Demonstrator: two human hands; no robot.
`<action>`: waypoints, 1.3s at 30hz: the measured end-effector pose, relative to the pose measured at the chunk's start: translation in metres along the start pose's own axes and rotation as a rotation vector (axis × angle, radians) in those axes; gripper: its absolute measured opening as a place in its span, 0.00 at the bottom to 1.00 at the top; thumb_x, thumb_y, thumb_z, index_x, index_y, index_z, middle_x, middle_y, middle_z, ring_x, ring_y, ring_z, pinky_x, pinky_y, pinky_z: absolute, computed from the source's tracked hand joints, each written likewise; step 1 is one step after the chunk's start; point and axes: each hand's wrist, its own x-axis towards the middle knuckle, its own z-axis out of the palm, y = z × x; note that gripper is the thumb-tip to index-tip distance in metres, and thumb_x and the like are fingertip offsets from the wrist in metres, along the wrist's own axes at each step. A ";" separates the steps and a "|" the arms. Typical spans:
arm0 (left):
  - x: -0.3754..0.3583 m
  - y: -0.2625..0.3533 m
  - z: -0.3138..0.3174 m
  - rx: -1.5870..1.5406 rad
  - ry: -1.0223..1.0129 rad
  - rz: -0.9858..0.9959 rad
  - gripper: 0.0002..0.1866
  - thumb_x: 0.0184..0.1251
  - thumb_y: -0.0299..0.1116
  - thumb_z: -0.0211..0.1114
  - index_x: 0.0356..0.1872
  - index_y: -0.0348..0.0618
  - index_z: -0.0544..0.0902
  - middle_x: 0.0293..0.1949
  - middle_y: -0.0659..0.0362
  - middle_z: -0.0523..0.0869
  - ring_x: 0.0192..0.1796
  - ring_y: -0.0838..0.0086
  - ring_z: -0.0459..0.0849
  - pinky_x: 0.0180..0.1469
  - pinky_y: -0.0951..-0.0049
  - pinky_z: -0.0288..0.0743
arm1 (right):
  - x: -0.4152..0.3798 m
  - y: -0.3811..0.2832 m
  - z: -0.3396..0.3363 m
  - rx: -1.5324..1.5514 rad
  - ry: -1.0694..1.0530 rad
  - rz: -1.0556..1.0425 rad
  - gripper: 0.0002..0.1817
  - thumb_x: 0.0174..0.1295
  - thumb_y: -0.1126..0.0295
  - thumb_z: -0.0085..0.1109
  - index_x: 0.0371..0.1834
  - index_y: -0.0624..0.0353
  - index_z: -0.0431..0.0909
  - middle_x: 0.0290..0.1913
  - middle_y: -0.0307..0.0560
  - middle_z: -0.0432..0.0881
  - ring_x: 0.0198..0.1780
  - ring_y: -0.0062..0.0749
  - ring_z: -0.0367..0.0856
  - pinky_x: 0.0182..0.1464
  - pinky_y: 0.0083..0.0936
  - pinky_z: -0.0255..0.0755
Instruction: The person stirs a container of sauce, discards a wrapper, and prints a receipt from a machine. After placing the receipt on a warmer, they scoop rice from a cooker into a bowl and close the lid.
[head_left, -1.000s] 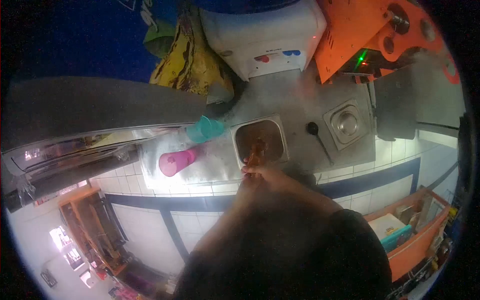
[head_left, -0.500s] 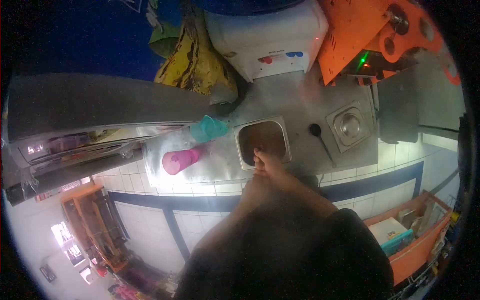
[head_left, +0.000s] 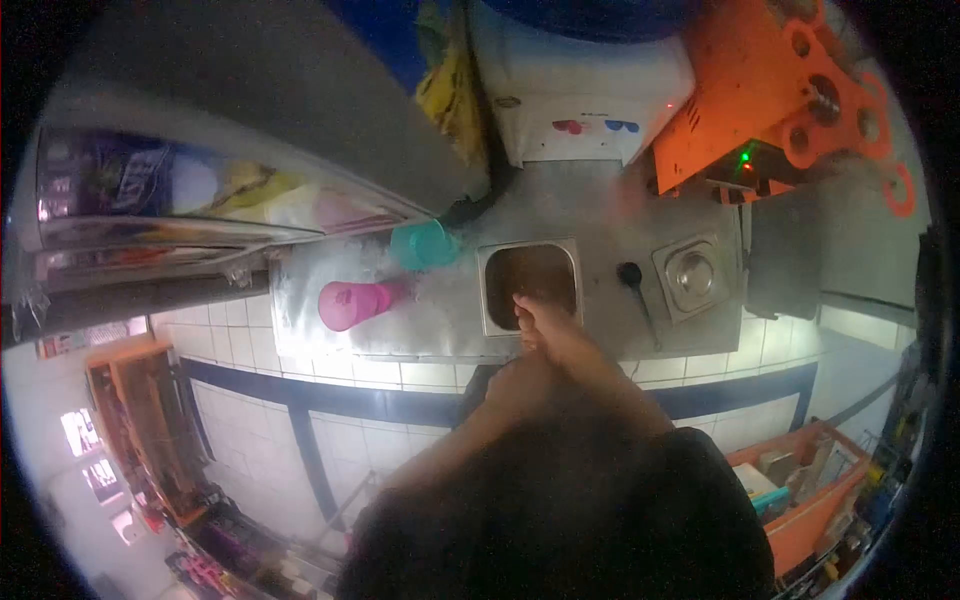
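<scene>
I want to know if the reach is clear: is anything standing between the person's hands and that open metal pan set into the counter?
Nothing visible does. The right hand already reaches over the near rim of the metal pan, and the left hand sits just behind it. The black ladle lies off to the side.

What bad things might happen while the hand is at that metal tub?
1. The right hand reaches over the rim of the open metal tub, which holds something brown; it might get messy or drip onto the steel counter.
2. The pink cup and teal cup lie on their sides beside the tub; a bump could roll the pink one off the near edge.
3. The black ladle lies loose nearby; an elbow might knock it.
</scene>
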 end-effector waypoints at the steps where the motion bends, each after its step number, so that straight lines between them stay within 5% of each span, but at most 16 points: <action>1: 0.002 -0.006 0.005 0.020 -0.013 0.039 0.31 0.71 0.34 0.47 0.64 0.18 0.49 0.30 0.36 0.84 0.31 0.43 0.86 0.34 0.47 0.81 | 0.001 -0.001 0.004 -0.098 0.119 -0.041 0.20 0.68 0.48 0.56 0.28 0.51 0.72 0.13 0.29 0.59 0.14 0.18 0.52 0.17 0.22 0.48; 2: 0.004 -0.010 0.008 0.040 -0.025 0.078 0.32 0.71 0.34 0.47 0.65 0.18 0.48 0.31 0.36 0.85 0.32 0.43 0.86 0.34 0.47 0.81 | -0.001 -0.001 0.004 -0.116 0.120 -0.040 0.20 0.68 0.48 0.56 0.28 0.51 0.72 0.13 0.29 0.59 0.14 0.18 0.52 0.17 0.22 0.48; 4: -0.002 -0.003 0.000 0.006 -0.007 0.029 0.31 0.71 0.34 0.48 0.65 0.18 0.49 0.32 0.36 0.85 0.33 0.43 0.86 0.34 0.48 0.81 | -0.017 -0.010 0.008 -0.054 0.093 0.049 0.31 0.54 0.31 0.61 0.22 0.50 0.73 0.17 0.31 0.63 0.16 0.19 0.57 0.20 0.24 0.55; 7: 0.005 -0.014 0.019 -0.031 0.011 0.028 0.29 0.70 0.33 0.48 0.63 0.19 0.53 0.34 0.35 0.85 0.35 0.43 0.87 0.35 0.48 0.81 | -0.012 -0.012 0.000 -0.029 0.018 0.133 0.32 0.58 0.29 0.54 0.21 0.49 0.69 0.17 0.29 0.62 0.16 0.18 0.57 0.21 0.22 0.53; 11: 0.005 -0.010 0.013 -0.102 0.013 0.025 0.23 0.69 0.32 0.48 0.57 0.21 0.63 0.35 0.37 0.86 0.35 0.46 0.88 0.35 0.50 0.82 | -0.018 -0.018 0.015 -0.122 0.230 0.034 0.31 0.64 0.32 0.48 0.23 0.49 0.69 0.15 0.28 0.57 0.15 0.19 0.53 0.21 0.22 0.51; 13: 0.005 -0.010 0.010 -0.130 0.017 0.051 0.22 0.69 0.32 0.48 0.56 0.22 0.64 0.35 0.38 0.86 0.36 0.47 0.88 0.35 0.50 0.82 | -0.013 -0.018 -0.001 -0.072 -0.065 0.136 0.28 0.69 0.36 0.43 0.24 0.48 0.69 0.15 0.27 0.54 0.15 0.19 0.51 0.21 0.22 0.52; 17: 0.000 -0.014 -0.005 -0.260 -0.010 0.121 0.22 0.68 0.32 0.49 0.56 0.22 0.65 0.36 0.39 0.86 0.36 0.47 0.88 0.34 0.49 0.82 | -0.016 -0.025 0.007 -0.173 0.007 0.152 0.28 0.71 0.37 0.42 0.24 0.49 0.68 0.15 0.28 0.52 0.15 0.19 0.49 0.21 0.23 0.52; 20: -0.004 -0.023 -0.005 -0.205 -0.004 0.226 0.23 0.69 0.32 0.49 0.57 0.22 0.65 0.37 0.38 0.86 0.38 0.46 0.88 0.36 0.49 0.82 | -0.022 -0.026 0.014 -0.203 0.036 0.103 0.28 0.71 0.38 0.42 0.25 0.50 0.70 0.15 0.29 0.56 0.15 0.20 0.54 0.24 0.22 0.58; 23: 0.001 -0.022 0.006 -0.354 0.071 0.009 0.21 0.69 0.32 0.50 0.56 0.23 0.67 0.38 0.38 0.86 0.40 0.46 0.88 0.39 0.50 0.82 | -0.038 -0.028 0.027 -0.172 0.046 0.037 0.25 0.71 0.41 0.46 0.31 0.53 0.72 0.20 0.36 0.67 0.21 0.25 0.65 0.32 0.24 0.66; 26: -0.002 -0.029 0.002 -0.323 0.040 0.114 0.26 0.69 0.32 0.50 0.61 0.20 0.63 0.39 0.37 0.85 0.41 0.46 0.87 0.41 0.50 0.82 | -0.048 -0.026 0.019 -0.253 0.239 0.008 0.22 0.70 0.45 0.53 0.40 0.56 0.73 0.32 0.43 0.74 0.31 0.30 0.74 0.42 0.28 0.71; 28: 0.007 -0.032 0.016 -0.327 0.018 0.119 0.27 0.69 0.32 0.51 0.62 0.20 0.63 0.39 0.37 0.85 0.40 0.46 0.87 0.41 0.50 0.82 | -0.051 -0.021 0.013 -0.337 0.157 -0.073 0.23 0.68 0.50 0.57 0.49 0.61 0.72 0.42 0.47 0.75 0.40 0.32 0.77 0.44 0.29 0.72; 31: 0.012 -0.031 0.026 -0.339 0.032 0.107 0.27 0.68 0.32 0.51 0.62 0.20 0.63 0.38 0.38 0.85 0.40 0.45 0.87 0.42 0.49 0.82 | -0.071 -0.018 0.038 -0.735 0.273 -0.317 0.25 0.68 0.55 0.59 0.55 0.65 0.70 0.45 0.48 0.77 0.45 0.31 0.78 0.46 0.28 0.72; 36: -0.006 -0.032 0.004 -0.427 0.075 0.175 0.22 0.69 0.32 0.49 0.58 0.26 0.68 0.42 0.35 0.83 0.44 0.43 0.86 0.43 0.48 0.82 | -0.034 0.003 -0.002 -0.969 0.377 -0.527 0.25 0.68 0.60 0.57 0.60 0.69 0.67 0.49 0.54 0.78 0.50 0.37 0.78 0.52 0.31 0.71; 38: 0.004 -0.038 0.015 -0.476 0.182 0.546 0.24 0.72 0.37 0.46 0.62 0.30 0.67 0.49 0.32 0.80 0.49 0.39 0.83 0.49 0.46 0.79 | -0.021 0.009 -0.016 -0.977 0.431 -0.664 0.24 0.69 0.62 0.56 0.60 0.69 0.67 0.50 0.57 0.79 0.51 0.41 0.79 0.54 0.33 0.71; 39: 0.011 -0.039 0.025 -0.476 0.183 0.548 0.24 0.72 0.37 0.46 0.62 0.30 0.67 0.49 0.32 0.80 0.49 0.39 0.83 0.49 0.46 0.79 | -0.016 0.006 -0.025 -1.100 0.413 -0.720 0.24 0.70 0.61 0.54 0.60 0.69 0.67 0.53 0.60 0.78 0.55 0.45 0.78 0.56 0.36 0.70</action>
